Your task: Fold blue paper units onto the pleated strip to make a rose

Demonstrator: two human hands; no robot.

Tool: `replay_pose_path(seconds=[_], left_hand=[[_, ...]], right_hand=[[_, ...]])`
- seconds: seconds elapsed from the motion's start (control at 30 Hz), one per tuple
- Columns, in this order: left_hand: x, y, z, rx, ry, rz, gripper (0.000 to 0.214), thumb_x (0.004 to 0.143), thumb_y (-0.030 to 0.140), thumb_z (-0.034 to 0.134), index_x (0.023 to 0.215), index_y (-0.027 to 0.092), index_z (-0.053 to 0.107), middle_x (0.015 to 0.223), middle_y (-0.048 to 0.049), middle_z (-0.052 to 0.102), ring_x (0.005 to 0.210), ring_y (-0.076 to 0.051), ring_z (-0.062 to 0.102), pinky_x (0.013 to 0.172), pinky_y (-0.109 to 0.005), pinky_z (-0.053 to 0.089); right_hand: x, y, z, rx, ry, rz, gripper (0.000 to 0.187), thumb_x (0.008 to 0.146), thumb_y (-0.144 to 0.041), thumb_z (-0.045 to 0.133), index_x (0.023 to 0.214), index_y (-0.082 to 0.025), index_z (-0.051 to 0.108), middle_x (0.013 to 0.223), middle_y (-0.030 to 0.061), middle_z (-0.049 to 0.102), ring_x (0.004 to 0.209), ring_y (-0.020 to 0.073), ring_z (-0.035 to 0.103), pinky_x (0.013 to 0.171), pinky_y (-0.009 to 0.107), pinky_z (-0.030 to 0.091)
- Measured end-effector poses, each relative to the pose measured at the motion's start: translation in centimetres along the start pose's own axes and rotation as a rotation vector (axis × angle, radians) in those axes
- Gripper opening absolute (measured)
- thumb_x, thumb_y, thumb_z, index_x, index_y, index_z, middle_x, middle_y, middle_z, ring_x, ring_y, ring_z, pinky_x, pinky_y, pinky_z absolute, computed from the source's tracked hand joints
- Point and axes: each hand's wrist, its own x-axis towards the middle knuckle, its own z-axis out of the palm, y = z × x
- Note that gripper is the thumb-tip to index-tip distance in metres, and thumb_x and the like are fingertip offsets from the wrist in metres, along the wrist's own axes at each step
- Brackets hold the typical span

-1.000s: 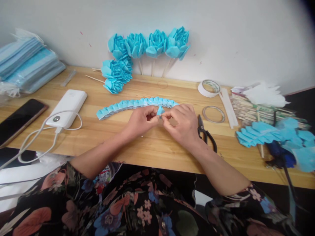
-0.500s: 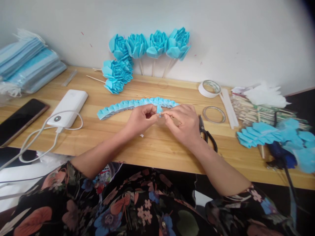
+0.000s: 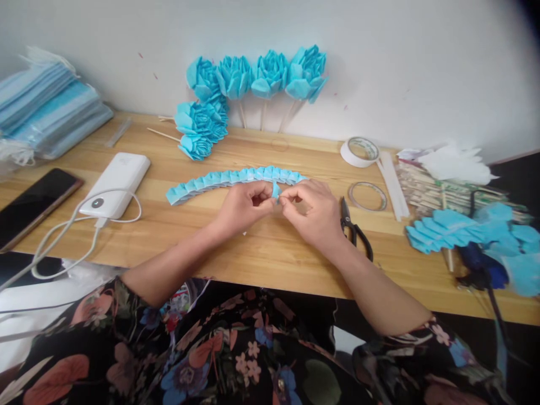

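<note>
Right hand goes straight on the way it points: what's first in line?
Most likely the small blue piece that the left hand pinches directly ahead of the right hand; the left hand itself comes next. Whether the right already touches the piece is unclear from this view.

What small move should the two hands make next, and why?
Probably a firm pinch to crease the lower end of the small light-blue, paper-like piece. The left hand and right hand meet there, both apparently gripping it, while its upper part shows between them. The long light-blue pleated strip lies just beyond on the wooden table, its repeated folds suggesting careful creasing.
</note>
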Motion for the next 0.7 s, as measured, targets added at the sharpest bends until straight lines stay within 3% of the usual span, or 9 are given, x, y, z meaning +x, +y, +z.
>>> replay_pose_path(seconds=[0.17, 0.53, 0.7], left_hand=[[0.07, -0.17, -0.18, -0.085, -0.026, -0.044, 0.020, 0.079, 0.024, 0.057, 0.064, 0.018, 0.047, 0.060, 0.0044, 0.041, 0.058, -0.009, 0.034, 0.056, -0.025, 0.027], [0.28, -0.27, -0.14, -0.209, -0.023, -0.081, 0.025, 0.080, 0.031, 0.065, 0.062, 0.017, 0.055, 0.059, 0.0036, 0.045, 0.057, -0.009, 0.035, 0.055, -0.025, 0.028], [0.23, -0.01, -0.37, -0.212, -0.038, -0.063, 0.029, 0.083, 0.033, 0.064, 0.060, 0.017, 0.058, 0.061, 0.0022, 0.051, 0.061, -0.010, 0.044, 0.062, -0.025, 0.037]], right_hand=[[0.11, -0.13, -0.14, 0.115, -0.006, 0.080, 0.015, 0.084, -0.017, 0.061, 0.071, -0.023, 0.063, 0.070, -0.0007, 0.066, 0.072, 0.0174, 0.059, 0.077, 0.036, 0.043], [0.29, -0.40, -0.45, 0.097, 0.049, 0.109, 0.014, 0.081, -0.015, 0.061, 0.070, -0.023, 0.062, 0.070, -0.0012, 0.067, 0.070, 0.0162, 0.058, 0.076, 0.036, 0.043], [0.34, -0.21, -0.61, 0.105, 0.058, 0.129, 0.013, 0.082, -0.016, 0.061, 0.070, -0.023, 0.063, 0.069, -0.0016, 0.066, 0.069, 0.0158, 0.057, 0.077, 0.036, 0.043]])
